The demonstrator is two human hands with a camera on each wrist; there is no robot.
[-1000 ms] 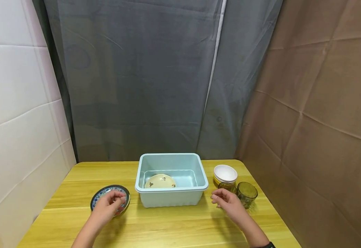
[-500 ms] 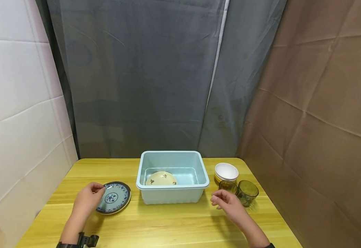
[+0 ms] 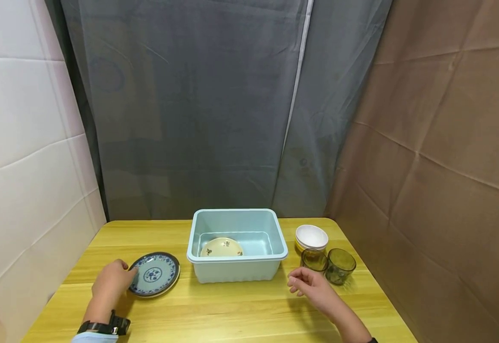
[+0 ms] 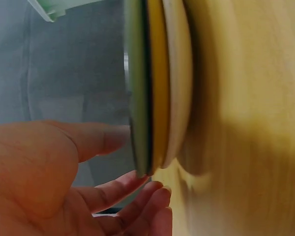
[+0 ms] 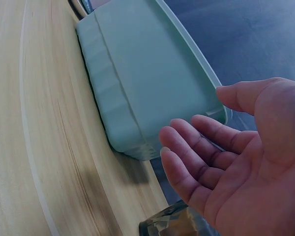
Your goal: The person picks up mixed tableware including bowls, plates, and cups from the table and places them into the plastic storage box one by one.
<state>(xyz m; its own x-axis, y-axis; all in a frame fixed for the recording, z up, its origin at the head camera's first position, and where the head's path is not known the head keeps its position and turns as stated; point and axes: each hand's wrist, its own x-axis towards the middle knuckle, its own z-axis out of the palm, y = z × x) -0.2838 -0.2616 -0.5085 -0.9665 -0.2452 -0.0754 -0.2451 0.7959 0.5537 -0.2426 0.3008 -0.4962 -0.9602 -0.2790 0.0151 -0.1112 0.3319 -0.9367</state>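
In the head view a blue-patterned plate (image 3: 153, 274) with a dark rim tops a small stack on the left of the table. My left hand (image 3: 111, 282) is at its left edge. Close up in the left wrist view, the thumb (image 4: 105, 140) comes to the top plate's face, and the fingertips (image 4: 155, 189) are at the rim of the plate stack (image 4: 160, 88); whether they press on it I cannot tell. My right hand (image 3: 311, 286) hovers over the table before two dark green glasses (image 3: 341, 266), fingers loosely bent, holding nothing.
A pale blue basin (image 3: 237, 271) stands mid-table, with a cream flower-patterned plate (image 3: 222, 247) inside. Behind the glasses, on the right, white bowls (image 3: 312, 237) with yellow outsides are stacked. Grey curtain (image 3: 189, 119) hangs behind the table (image 3: 232, 314).
My left hand has moved left from over the plate stack to its left edge and lowered, uncovering the top plate. The right hand has shifted only slightly. The dishes stay put.
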